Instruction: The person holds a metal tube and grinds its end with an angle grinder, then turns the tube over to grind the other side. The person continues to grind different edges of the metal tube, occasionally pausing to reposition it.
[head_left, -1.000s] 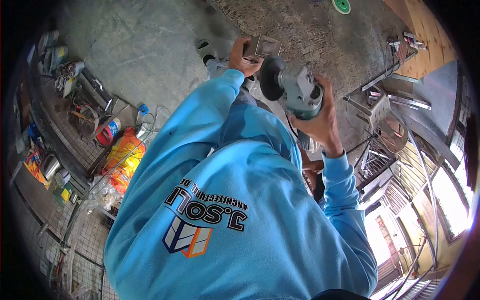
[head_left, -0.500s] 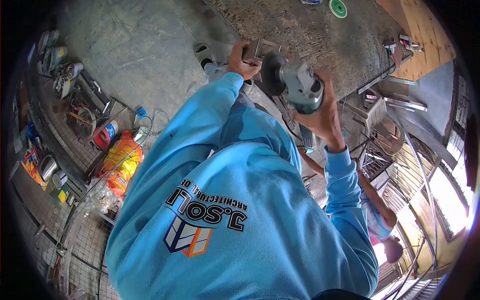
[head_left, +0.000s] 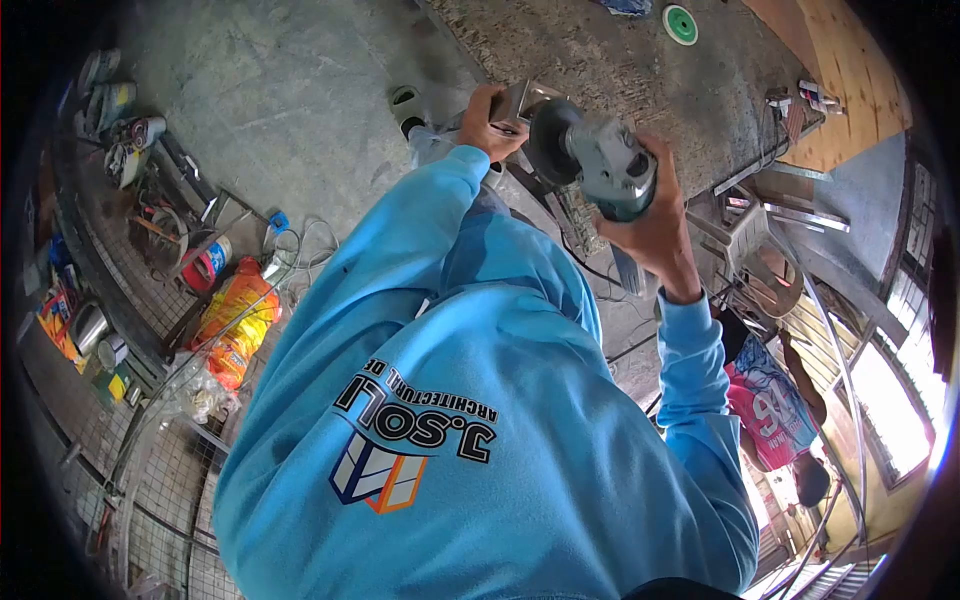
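Near the top middle, my left hand [head_left: 487, 125] is closed around a short hollow metal piece [head_left: 521, 104] with a boxy end. My right hand [head_left: 660, 235] grips the body of a grey-green angle grinder [head_left: 612, 170]. The grinder's dark round disc [head_left: 550, 138] faces left, its edge right at the metal piece. Both hands are held in front of my blue sweatshirt [head_left: 480, 400], over the rough edge of a worn work table [head_left: 600, 65].
A green-centred disc [head_left: 680, 25] lies on the table beside a wooden board [head_left: 840, 60]. At right, a person in a pink and blue shirt [head_left: 770, 400] is near a plastic chair [head_left: 740, 235]. Left are a wire-mesh rack [head_left: 140, 280], an orange-yellow bag [head_left: 237, 320] and loose cables.
My right hand and the grinder have shifted slightly right and down, while my left hand stays almost in place. The person at right has moved, and their outstretched arm is drawn back.
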